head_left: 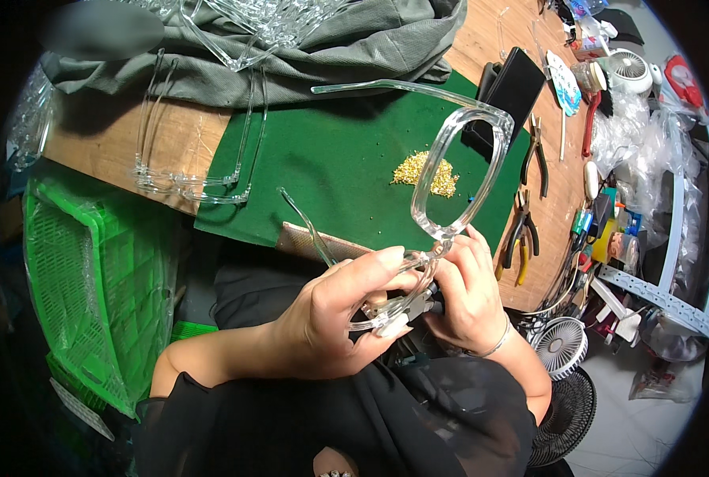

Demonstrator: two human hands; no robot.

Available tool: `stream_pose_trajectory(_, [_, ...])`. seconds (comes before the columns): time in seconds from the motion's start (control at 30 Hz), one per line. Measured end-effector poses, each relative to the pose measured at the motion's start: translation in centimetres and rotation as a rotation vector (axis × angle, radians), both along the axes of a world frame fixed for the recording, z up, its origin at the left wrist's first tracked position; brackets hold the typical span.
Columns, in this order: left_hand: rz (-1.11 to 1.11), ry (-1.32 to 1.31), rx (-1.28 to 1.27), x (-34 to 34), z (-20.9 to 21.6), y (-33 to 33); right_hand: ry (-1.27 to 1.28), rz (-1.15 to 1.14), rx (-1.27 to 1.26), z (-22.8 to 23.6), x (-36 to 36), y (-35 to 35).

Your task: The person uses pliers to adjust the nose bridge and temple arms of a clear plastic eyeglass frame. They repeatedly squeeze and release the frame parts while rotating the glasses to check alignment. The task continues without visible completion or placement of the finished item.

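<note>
My left hand (331, 310) is closed around one rim of a clear plastic eyeglass frame (432, 229). The other rim rises over the mat, and both temples stand unfolded. Against the frame's near side, my right hand (470, 294) has its fingers curled around a small tool with dark and grey metal parts, mostly hidden; its kind cannot be made out. Beyond the hands, a heap of tiny gold-coloured metal pieces (426, 175) lies on a green mat (323, 151). More clear eyeglass frames (191, 187) rest on the table at the left.
A grey cloth (354, 52) bears a pile of clear frames (279, 24) at the back. Right of the mat lie a black phone-like slab (517, 83) and two pliers (520, 226). Green crates (92, 278) stand at the left, fans (561, 347) at the lower right.
</note>
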State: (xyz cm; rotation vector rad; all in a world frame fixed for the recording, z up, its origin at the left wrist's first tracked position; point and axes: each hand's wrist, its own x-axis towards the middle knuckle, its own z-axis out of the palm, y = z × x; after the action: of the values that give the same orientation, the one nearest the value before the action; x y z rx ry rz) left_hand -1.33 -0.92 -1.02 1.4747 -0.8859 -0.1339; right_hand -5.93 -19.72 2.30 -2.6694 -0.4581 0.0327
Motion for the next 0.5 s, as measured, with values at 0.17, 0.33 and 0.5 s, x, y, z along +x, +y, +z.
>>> stream_pose_trajectory(0.17, [-0.053, -0.008, 0.026, 0.5, 0.2, 0.1, 0.038, 0.014, -0.016, 0.1, 0.1, -0.3])
stream_pose_trajectory(0.33, [-0.096, 0.126, -0.116, 1.4, -0.5, 1.3, 0.262, 0.037, 0.228, -0.7, 0.5, -2.2])
stream_pose_trajectory(0.5, [-0.04, 0.375, -0.263, 1.3, -0.1, 0.8, 0.195, -0.498, 0.156, -3.4, 0.8, -2.9])
